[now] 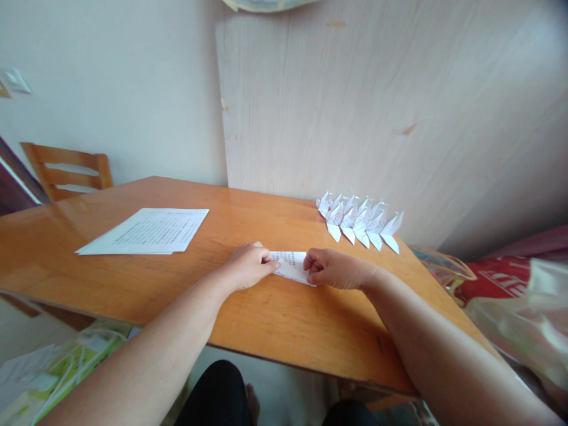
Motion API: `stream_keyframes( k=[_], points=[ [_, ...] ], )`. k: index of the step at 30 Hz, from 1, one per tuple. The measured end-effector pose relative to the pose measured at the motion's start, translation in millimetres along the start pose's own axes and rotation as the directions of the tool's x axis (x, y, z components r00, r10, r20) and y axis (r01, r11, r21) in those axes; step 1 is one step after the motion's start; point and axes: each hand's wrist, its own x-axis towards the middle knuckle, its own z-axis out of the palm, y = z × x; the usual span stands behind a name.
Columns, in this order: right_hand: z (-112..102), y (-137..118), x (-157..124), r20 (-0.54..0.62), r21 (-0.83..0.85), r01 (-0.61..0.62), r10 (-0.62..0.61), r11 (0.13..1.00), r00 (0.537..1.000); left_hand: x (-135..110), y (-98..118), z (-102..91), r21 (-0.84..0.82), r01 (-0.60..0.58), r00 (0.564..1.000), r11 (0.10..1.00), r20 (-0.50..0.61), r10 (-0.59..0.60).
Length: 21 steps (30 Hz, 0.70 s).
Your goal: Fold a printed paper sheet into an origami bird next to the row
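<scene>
A small folded sheet of printed paper (290,266) lies on the wooden table between my two hands. My left hand (252,265) grips its left end, thumb on top and fingers closed. At the right end, my right hand (331,268) has its fingers curled and pressed onto the paper's edge; part of that end is hidden under them. Behind my right hand stand several folded white paper shapes (361,222) with pointed upright tips, set in rows. A stack of printed sheets (148,231) lies flat to the left.
The wooden table (266,322) reaches back to a pale board (355,106) against the wall. A wooden chair (71,168) stands at the far left. Plastic bags and a red bag (499,278) crowd the right side; a green and white bag (66,367) sits below at left.
</scene>
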Motion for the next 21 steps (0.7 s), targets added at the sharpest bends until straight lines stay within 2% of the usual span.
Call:
stream_keyframes(
  k=[7, 15, 21],
  points=[
    [0.3, -4.4, 1.4, -0.004, -0.115, -0.024, 0.024, 0.993, 1.0, 2.1, 0.0, -0.3, 0.02, 0.007, 1.0, 1.0, 0.022, -0.007],
    [-2.6, -1.4, 1.2, 0.036, -0.15, -0.037, 0.042, 0.988, 0.998, 1.0, 4.1, -4.4, 0.034, 0.018, 0.999, 0.999, 0.041, -0.019],
    [-6.6, 4.2, 2.1, 0.087, -0.102, -0.029, 0.038, 0.994, 0.995, 1.5, 3.1, -3.3, 0.021, 0.006, 0.999, 1.0, 0.036, -0.006]
  ],
)
